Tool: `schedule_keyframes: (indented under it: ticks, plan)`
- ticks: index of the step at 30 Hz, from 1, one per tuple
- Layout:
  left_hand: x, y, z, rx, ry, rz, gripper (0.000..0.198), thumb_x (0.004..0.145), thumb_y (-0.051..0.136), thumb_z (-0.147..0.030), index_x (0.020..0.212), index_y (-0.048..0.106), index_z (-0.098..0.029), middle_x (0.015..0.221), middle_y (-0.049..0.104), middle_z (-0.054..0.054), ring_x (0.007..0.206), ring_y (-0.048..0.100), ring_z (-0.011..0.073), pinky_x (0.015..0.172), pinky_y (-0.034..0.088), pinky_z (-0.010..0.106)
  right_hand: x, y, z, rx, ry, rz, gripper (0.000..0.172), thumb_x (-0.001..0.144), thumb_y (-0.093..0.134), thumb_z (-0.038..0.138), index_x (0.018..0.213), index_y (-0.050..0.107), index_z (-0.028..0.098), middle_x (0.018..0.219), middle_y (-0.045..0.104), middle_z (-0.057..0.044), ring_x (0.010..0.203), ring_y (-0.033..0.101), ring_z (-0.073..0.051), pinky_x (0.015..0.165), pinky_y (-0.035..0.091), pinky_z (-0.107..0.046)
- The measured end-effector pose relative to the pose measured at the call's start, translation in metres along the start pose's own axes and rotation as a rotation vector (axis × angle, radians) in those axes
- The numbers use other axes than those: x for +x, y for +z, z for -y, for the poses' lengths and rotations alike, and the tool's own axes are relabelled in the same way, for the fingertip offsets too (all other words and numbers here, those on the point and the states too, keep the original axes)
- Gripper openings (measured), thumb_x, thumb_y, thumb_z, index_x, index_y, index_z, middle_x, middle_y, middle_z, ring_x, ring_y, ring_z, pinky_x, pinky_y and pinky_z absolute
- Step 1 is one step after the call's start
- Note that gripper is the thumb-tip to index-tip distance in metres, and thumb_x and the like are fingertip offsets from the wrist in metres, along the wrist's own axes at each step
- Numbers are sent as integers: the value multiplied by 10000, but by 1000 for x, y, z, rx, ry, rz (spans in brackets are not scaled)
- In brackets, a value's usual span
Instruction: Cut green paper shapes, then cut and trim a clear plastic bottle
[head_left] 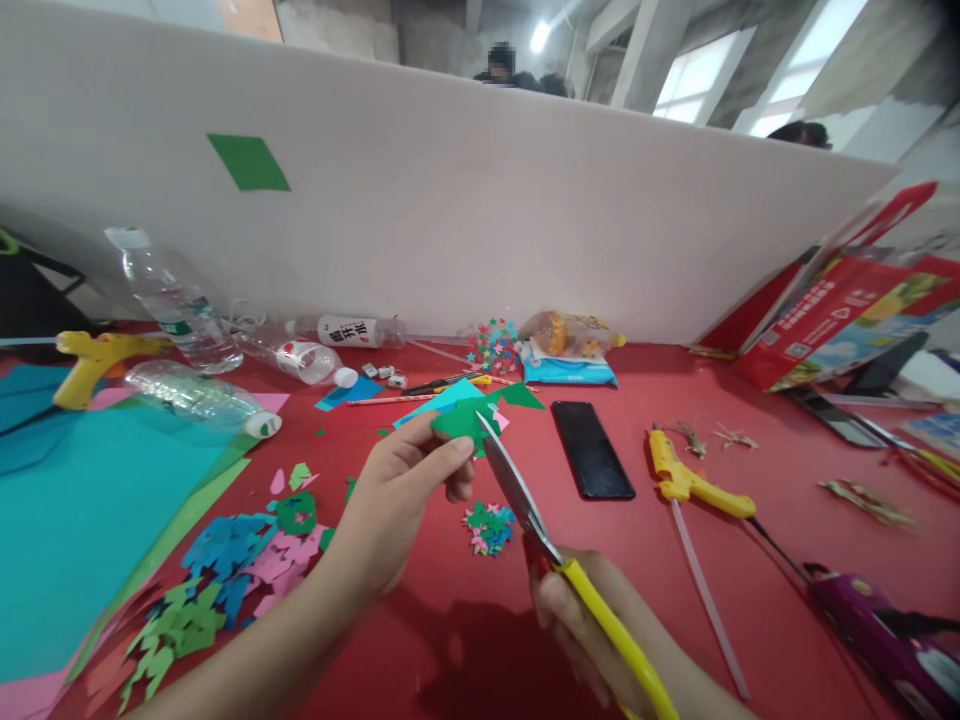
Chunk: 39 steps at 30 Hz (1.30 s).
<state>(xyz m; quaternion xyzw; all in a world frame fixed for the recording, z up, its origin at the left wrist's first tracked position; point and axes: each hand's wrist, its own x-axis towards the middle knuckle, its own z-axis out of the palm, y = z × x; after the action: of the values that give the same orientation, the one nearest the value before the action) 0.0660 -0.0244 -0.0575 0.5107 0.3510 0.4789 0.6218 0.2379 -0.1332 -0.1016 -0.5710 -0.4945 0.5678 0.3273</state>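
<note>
Between the thumb and fingers of my left hand (401,490) is a piece of green paper (459,422). My right hand (581,610) grips a pair of scissors (525,500) with yellow handles, and their blades meet the right edge of the paper. Below the paper, a small pile of colored paper stars (489,527) lies on the red table. Left of my left forearm are cut paper scraps (225,560) in blue, pink and green. Behind my left hand, blue and green paper pieces (450,397) overlap.
Plastic bottles (176,310) stand and lie at the back left, near a yellow glue gun (97,360). A black phone (592,450) and another yellow glue gun (697,485) lie to the right. Large colored sheets (97,500) cover the left. A white partition (450,210) rises behind.
</note>
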Motion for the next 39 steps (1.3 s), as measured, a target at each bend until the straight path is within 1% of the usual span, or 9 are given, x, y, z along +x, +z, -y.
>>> schedule_keyframes:
  ticks: [5, 10, 16, 19, 25, 28, 31, 35, 39]
  plan:
    - [3, -6, -4, 0, -3, -9, 194, 799, 664, -210, 615, 603, -198, 554, 603, -44, 525, 527, 83, 521, 414, 195, 2, -3, -2, 39, 20, 26, 684, 708, 403, 920, 705, 419, 236, 435, 336, 109, 339, 287, -64, 364, 244, -207]
    - [7, -13, -2, 12, 22, -19, 205, 812, 656, -222, 633, 557, -197, 554, 546, -49, 537, 484, 90, 518, 400, 200, 6, -3, -12, 47, 15, 51, 690, 706, 403, 918, 695, 455, 231, 394, 329, 115, 296, 273, -61, 324, 236, -188]
    - [3, -5, 1, 50, -38, 85, 96, 839, 642, -256, 776, 659, -185, 636, 622, -16, 576, 556, 115, 567, 446, 239, 10, 1, -19, 40, -14, 28, 596, 796, 435, 813, 689, 449, 227, 415, 362, 99, 325, 307, -69, 339, 235, -195]
    - [2, -3, 0, 21, -19, 56, 145, 837, 641, -241, 703, 641, -184, 632, 647, -11, 570, 582, 116, 567, 452, 238, 13, 1, -20, 29, -30, 18, 594, 795, 448, 808, 682, 443, 225, 447, 365, 88, 360, 323, -70, 360, 234, -202]
    - [1, -6, -1, 4, 10, 62, 144, 869, 615, -242, 747, 676, -194, 640, 644, -19, 579, 585, 110, 568, 458, 227, 8, 3, -12, 38, -48, 21, 655, 746, 433, 882, 644, 379, 237, 423, 301, 98, 350, 268, -61, 360, 183, -220]
    - [0, -5, 0, -3, 7, 65, 137, 865, 610, -225, 762, 697, -201, 650, 641, -20, 579, 580, 110, 566, 465, 228, 2, 2, -3, 22, -45, 25, 686, 722, 393, 918, 668, 395, 235, 450, 323, 90, 365, 292, -69, 370, 201, -223]
    - [-1, -4, 0, -27, -5, 65, 159, 860, 610, -214, 727, 698, -206, 643, 642, -17, 565, 578, 110, 548, 462, 228, 1, -1, 1, -30, -57, 59, 678, 744, 374, 911, 670, 368, 238, 483, 339, 74, 407, 317, -78, 390, 226, -226]
    - [-2, -1, 0, -68, -31, 40, 178, 839, 630, -214, 673, 692, -199, 613, 639, -7, 541, 572, 114, 522, 452, 228, 5, -4, -1, -94, -142, 103, 681, 762, 344, 907, 672, 371, 233, 514, 318, 59, 479, 324, -99, 424, 234, -232]
    - [-4, 1, -1, -96, -52, 38, 177, 831, 655, -234, 663, 695, -195, 599, 632, -10, 526, 557, 101, 510, 445, 210, 7, -5, -2, -120, -162, 97, 671, 778, 350, 894, 676, 359, 231, 550, 320, 53, 503, 312, -99, 441, 224, -240]
